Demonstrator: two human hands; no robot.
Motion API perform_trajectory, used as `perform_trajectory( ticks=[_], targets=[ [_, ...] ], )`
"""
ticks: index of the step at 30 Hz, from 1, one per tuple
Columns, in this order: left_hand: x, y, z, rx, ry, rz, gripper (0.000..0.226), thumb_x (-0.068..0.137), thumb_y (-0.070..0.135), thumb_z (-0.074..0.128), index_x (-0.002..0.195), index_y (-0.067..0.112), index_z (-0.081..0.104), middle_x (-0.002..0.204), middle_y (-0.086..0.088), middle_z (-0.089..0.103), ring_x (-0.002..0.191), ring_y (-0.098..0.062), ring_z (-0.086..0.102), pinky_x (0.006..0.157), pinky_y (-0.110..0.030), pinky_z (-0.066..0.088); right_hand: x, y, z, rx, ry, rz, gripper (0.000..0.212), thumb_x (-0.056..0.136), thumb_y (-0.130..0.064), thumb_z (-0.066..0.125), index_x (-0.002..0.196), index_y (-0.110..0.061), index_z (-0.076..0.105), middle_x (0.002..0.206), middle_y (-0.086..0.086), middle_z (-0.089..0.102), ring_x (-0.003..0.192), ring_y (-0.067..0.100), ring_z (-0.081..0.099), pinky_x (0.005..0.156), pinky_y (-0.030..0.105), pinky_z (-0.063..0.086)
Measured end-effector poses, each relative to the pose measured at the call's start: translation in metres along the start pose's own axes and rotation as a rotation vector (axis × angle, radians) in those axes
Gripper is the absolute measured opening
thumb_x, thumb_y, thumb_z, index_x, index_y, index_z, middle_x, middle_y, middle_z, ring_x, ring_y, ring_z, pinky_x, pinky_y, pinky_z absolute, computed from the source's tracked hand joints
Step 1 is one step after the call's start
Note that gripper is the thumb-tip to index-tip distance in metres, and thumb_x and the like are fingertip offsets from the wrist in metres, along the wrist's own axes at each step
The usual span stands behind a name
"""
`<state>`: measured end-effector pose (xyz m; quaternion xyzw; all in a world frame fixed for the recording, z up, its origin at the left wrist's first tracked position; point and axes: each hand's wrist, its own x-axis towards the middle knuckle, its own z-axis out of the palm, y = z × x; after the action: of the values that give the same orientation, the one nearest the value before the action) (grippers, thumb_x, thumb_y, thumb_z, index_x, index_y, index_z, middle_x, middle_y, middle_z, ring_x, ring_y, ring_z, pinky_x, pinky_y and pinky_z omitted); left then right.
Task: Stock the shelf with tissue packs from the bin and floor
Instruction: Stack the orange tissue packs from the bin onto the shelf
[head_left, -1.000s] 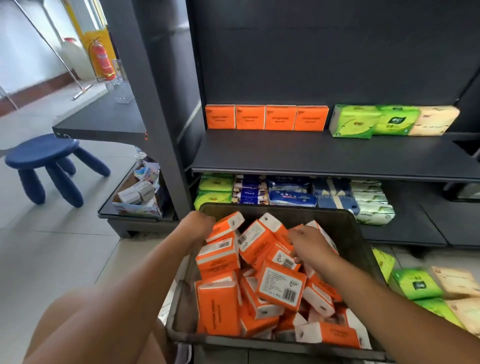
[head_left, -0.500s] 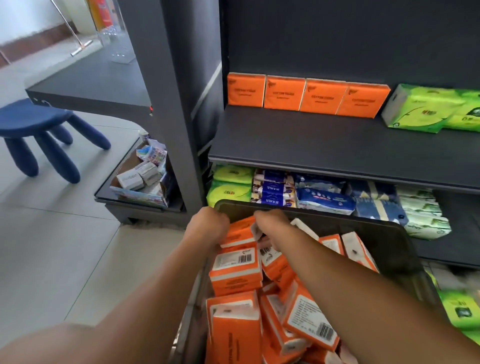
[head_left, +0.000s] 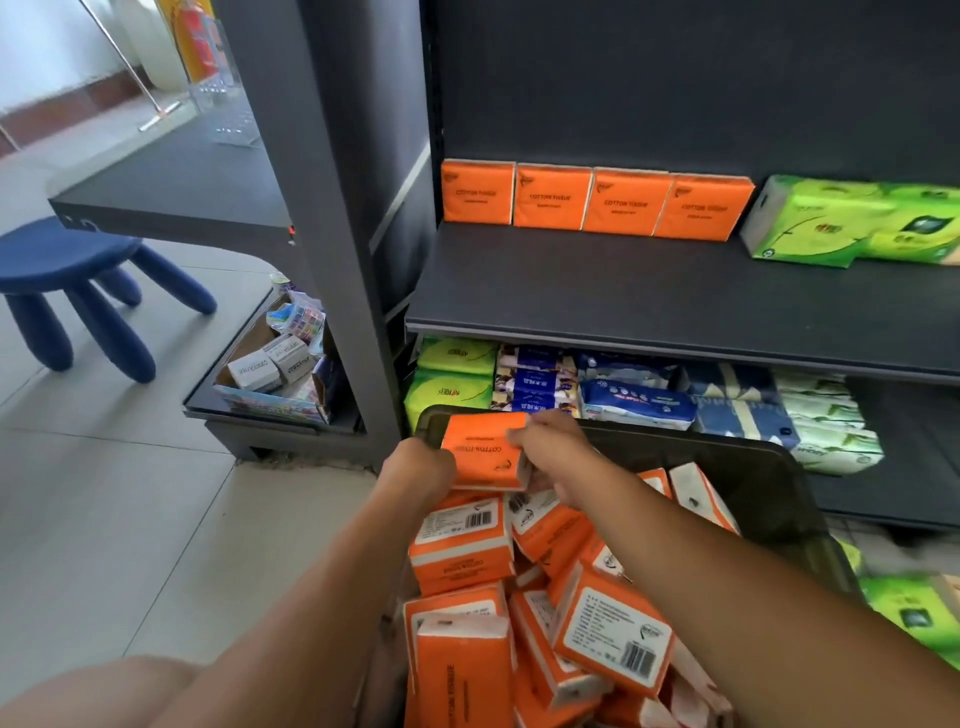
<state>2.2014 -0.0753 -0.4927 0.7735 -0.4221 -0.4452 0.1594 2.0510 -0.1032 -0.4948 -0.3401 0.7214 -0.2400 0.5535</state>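
An orange tissue pack is lifted at the far left corner of the dark bin. My left hand grips its left end and my right hand grips its right end. Below it the bin holds several more orange packs in a loose heap. On the dark shelf above, several orange packs stand in a row at the back left, with green packs to their right.
The lower shelf holds green, blue and white packs. More green packs lie on the floor right of the bin. A blue stool stands at left. A low side shelf carries a box of small items.
Both hands closed on one orange pack and raised it out of the heap toward the bin's far left corner. The camera has moved closer to the shelf.
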Motion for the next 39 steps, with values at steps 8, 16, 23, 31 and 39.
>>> perform_trajectory(
  ticks=[8, 16, 23, 31, 39],
  targets=[
    [-0.039, 0.019, -0.004, -0.442, -0.221, 0.118, 0.020, 0.100, 0.020, 0.052, 0.111, 0.019, 0.069, 0.101, -0.003, 0.073, 0.089, -0.016, 0.069, 0.076, -0.036, 0.054, -0.039, -0.017, -0.057, 0.161, -0.056, -0.332, 0.032, 0.096, -0.009, 0.062, 0.121, -0.026, 0.052, 0.121, -0.002, 0.064, 0.103, 0.022, 0.065, 0.078, 0.042, 0.061],
    [-0.065, 0.040, -0.023, -0.488, -0.162, 0.327, 0.019, 0.102, 0.024, 0.052, 0.112, 0.020, 0.067, 0.111, -0.005, 0.070, 0.104, -0.020, 0.063, 0.087, -0.034, 0.050, -0.067, -0.038, -0.086, 0.225, -0.078, -0.517, 0.034, 0.101, -0.011, 0.055, 0.130, -0.027, 0.049, 0.124, -0.005, 0.066, 0.103, 0.015, 0.067, 0.073, 0.035, 0.059],
    [-0.055, 0.067, -0.050, -0.509, -0.140, 0.466, 0.018, 0.102, 0.018, 0.052, 0.107, 0.016, 0.069, 0.101, -0.001, 0.075, 0.099, -0.017, 0.067, 0.084, -0.030, 0.053, -0.072, -0.066, -0.087, 0.170, -0.007, -0.657, 0.040, 0.102, -0.018, 0.053, 0.139, -0.032, 0.046, 0.118, -0.011, 0.064, 0.103, 0.013, 0.066, 0.085, 0.041, 0.060],
    [0.003, 0.086, -0.060, -0.528, -0.046, 0.470, 0.018, 0.102, 0.015, 0.052, 0.098, 0.019, 0.069, 0.100, -0.003, 0.074, 0.094, -0.019, 0.068, 0.082, -0.032, 0.053, -0.030, -0.105, -0.069, 0.123, -0.050, -0.690, 0.054, 0.097, -0.010, 0.060, 0.144, -0.033, 0.042, 0.131, 0.000, 0.061, 0.110, 0.018, 0.064, 0.092, 0.043, 0.058],
    [0.068, 0.099, -0.064, -0.457, 0.217, 0.552, 0.016, 0.099, 0.017, 0.055, 0.110, 0.023, 0.066, 0.103, 0.003, 0.069, 0.101, -0.015, 0.063, 0.088, -0.029, 0.049, 0.030, -0.136, -0.040, 0.180, -0.056, -0.715, 0.049, 0.097, -0.006, 0.061, 0.136, -0.031, 0.047, 0.128, -0.001, 0.064, 0.113, 0.019, 0.063, 0.090, 0.043, 0.058]
  ],
)
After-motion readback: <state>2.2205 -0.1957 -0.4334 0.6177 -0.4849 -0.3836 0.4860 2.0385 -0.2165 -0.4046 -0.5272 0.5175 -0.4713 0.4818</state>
